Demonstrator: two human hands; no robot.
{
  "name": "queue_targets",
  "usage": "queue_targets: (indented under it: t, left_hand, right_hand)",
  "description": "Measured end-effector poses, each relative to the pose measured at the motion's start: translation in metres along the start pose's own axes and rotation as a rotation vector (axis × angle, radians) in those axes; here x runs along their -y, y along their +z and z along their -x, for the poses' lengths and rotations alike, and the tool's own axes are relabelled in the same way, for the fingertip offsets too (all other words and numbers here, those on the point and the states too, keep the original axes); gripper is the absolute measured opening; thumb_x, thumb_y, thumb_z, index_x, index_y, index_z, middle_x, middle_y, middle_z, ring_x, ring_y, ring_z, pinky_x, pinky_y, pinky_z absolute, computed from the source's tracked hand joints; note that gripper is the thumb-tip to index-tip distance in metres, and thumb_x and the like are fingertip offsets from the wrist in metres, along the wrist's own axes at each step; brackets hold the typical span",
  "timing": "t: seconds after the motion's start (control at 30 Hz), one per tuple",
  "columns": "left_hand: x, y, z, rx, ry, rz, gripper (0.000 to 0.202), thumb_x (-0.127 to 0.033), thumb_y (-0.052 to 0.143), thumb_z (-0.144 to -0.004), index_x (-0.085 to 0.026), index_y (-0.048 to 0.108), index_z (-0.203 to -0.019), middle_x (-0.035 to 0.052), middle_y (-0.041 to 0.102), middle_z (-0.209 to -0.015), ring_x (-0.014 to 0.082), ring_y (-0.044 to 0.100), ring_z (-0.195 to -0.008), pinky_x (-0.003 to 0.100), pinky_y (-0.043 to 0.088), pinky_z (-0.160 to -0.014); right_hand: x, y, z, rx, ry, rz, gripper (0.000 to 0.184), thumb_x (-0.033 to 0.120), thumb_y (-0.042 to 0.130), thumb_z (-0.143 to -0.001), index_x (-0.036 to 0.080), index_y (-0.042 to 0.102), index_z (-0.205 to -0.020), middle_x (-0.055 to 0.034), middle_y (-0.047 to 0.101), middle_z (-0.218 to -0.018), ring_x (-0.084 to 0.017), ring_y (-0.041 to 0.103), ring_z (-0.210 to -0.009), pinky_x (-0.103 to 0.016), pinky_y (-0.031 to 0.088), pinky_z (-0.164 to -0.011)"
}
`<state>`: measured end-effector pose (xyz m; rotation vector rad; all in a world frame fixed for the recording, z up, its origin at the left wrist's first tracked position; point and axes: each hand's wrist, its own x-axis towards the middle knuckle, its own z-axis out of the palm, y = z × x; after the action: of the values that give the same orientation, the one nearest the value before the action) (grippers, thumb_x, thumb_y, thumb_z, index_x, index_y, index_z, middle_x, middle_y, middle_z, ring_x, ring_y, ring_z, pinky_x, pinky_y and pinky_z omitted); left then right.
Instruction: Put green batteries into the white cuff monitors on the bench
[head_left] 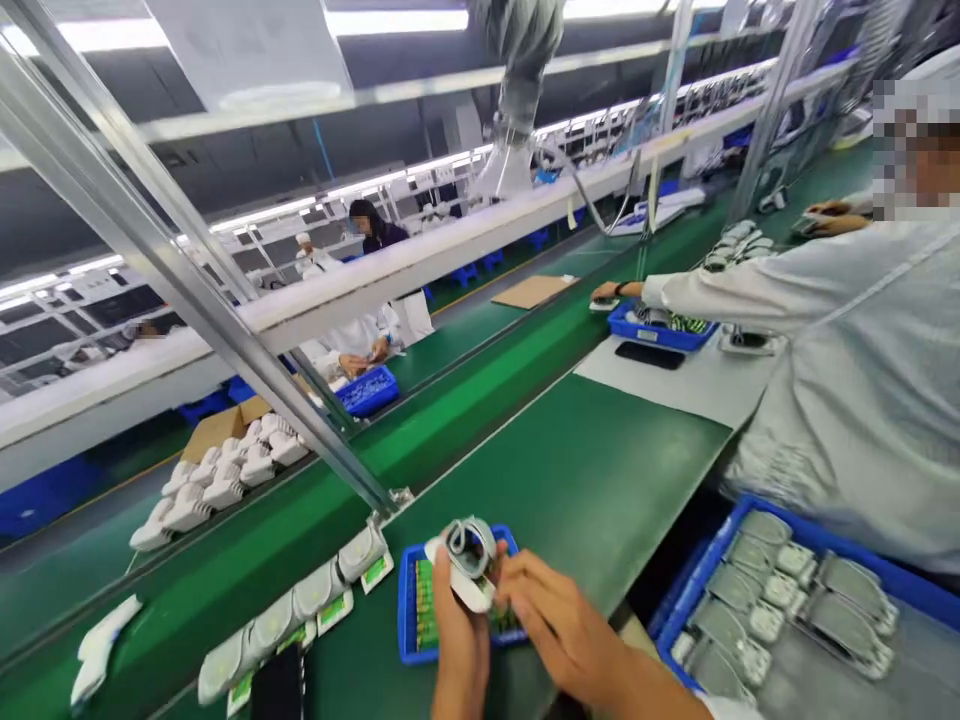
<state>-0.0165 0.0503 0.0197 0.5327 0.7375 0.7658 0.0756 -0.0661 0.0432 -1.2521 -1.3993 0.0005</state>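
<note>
My left hand (457,640) grips a white plastic device (471,562) with a looped band or cable at its top, holding it upright above a blue tray (407,610). My right hand (562,630) comes in from the right, its fingertips pinching the device's side. Green strips fill the tray, partly hidden under both hands. To the left, several white devices (315,590) lie in a row on the green conveyor belt (180,560), with small green cards (335,612) beside them.
A blue tray of grey-and-white parts (772,600) sits at lower right. A co-worker in a white smock (862,400) reaches over a small blue tray (660,328). A black phone (277,685) lies at the bottom edge. A metal rail (187,270) crosses the upper left.
</note>
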Motion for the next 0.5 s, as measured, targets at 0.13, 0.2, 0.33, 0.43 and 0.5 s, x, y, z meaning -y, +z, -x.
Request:
queue_targets:
  t: [0.13,0.2,0.33,0.43,0.5]
  left_hand:
    - [-0.030,0.006,-0.001,0.023,0.067,0.008,0.044,-0.056,0.073,-0.089,-0.017,0.074,-0.110,0.0117,0.079,-0.101,0.0300,0.078,-0.089,0.045,0.062,-0.086]
    - [-0.035,0.006,-0.004,0.038,0.042,-0.026,0.049,-0.059,0.072,-0.088,-0.014,0.074,-0.107,0.0132,0.078,-0.099,0.0292,0.077,-0.086,0.042,0.062,-0.082]
    - [-0.034,0.003,-0.007,0.004,0.080,-0.007,0.044,-0.055,0.077,-0.084,-0.015,0.072,-0.100,0.0081,0.077,-0.093,0.0223,0.072,-0.077,0.031,0.056,-0.067]
    - [-0.033,0.001,-0.009,-0.037,0.108,0.007,0.039,-0.053,0.077,-0.083,-0.016,0.068,-0.095,0.0041,0.074,-0.086,0.0186,0.068,-0.071,0.027,0.052,-0.061]
    - [-0.034,-0.002,-0.011,-0.039,0.097,-0.007,0.041,-0.054,0.077,-0.083,-0.016,0.068,-0.095,0.0048,0.074,-0.087,0.0199,0.070,-0.072,0.029,0.053,-0.063]
  right_hand:
    - [-0.014,-0.003,-0.003,0.055,-0.028,0.248,0.027,0.021,0.042,-0.116,0.016,0.067,-0.107,-0.0095,0.069,-0.103,-0.021,0.059,-0.092,-0.034,0.048,-0.086]
    - [-0.022,0.005,-0.003,0.112,-0.030,0.344,0.024,0.018,0.046,-0.115,0.015,0.069,-0.108,-0.0111,0.068,-0.106,-0.022,0.057,-0.093,-0.035,0.046,-0.086]
    - [-0.029,0.021,-0.001,0.153,-0.055,0.461,0.020,0.014,0.050,-0.113,0.015,0.069,-0.107,-0.0117,0.067,-0.109,-0.022,0.057,-0.095,-0.034,0.042,-0.084]
    - [-0.033,0.027,0.001,0.212,-0.119,0.548,0.015,0.014,0.054,-0.112,0.015,0.068,-0.109,-0.0105,0.070,-0.107,-0.023,0.059,-0.094,-0.034,0.040,-0.081]
    - [-0.036,0.028,0.003,0.278,-0.182,0.610,0.014,0.011,0.055,-0.111,0.014,0.068,-0.115,-0.0085,0.071,-0.101,-0.022,0.060,-0.089,-0.035,0.040,-0.079]
